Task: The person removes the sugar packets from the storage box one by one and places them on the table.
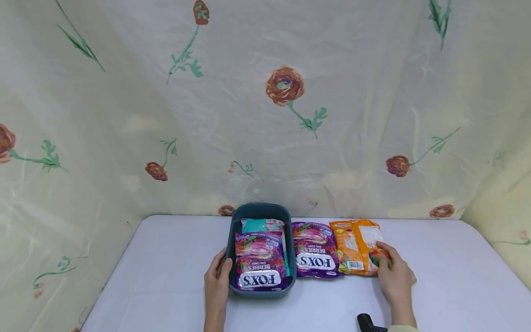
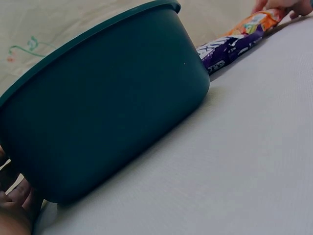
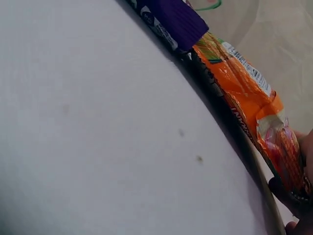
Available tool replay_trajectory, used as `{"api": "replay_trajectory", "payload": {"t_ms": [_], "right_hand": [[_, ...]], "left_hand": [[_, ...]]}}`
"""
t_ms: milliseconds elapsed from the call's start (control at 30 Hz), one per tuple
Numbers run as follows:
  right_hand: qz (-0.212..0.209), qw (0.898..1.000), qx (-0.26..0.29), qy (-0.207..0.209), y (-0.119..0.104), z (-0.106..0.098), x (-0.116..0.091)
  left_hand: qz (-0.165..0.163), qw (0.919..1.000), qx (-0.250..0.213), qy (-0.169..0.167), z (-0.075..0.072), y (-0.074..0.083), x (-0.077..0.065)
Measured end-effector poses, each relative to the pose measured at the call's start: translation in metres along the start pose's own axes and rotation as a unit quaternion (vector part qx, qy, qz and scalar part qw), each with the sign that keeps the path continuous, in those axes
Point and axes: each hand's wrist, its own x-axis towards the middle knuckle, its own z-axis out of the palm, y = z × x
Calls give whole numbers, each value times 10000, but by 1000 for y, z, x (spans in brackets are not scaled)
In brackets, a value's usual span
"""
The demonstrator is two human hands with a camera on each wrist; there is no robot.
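A dark teal plastic bin (image 1: 231, 281) stands on the table, its outer wall filling much of the left wrist view. Inside it, a purple Fox's Berries candy bag (image 1: 259, 263) lies over a turquoise packet (image 1: 255, 225), which is partly covered. My left hand (image 1: 217, 272) rests against the bin's left side, fingers touching its outer wall. A second purple Fox's candy bag (image 1: 315, 249) lies just right of the bin. Beside it is an orange candy bag (image 1: 352, 246), barcode side up. My right hand (image 1: 394, 274) pinches that orange bag at its right edge.
The white table (image 1: 166, 272) meets a flower-patterned curtain (image 1: 332, 175) along its back edge. A black object (image 1: 367, 322), partly out of frame, shows at the bottom by the right wrist.
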Motion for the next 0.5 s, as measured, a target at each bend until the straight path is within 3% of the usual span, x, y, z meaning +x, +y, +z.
{"api": "replay_trajectory", "payload": {"t_ms": [500], "right_hand": [[-218, 9991, -91, 342, -1, 6, -1]], "left_hand": [[39, 10000, -24, 49, 1, 0, -1]]}}
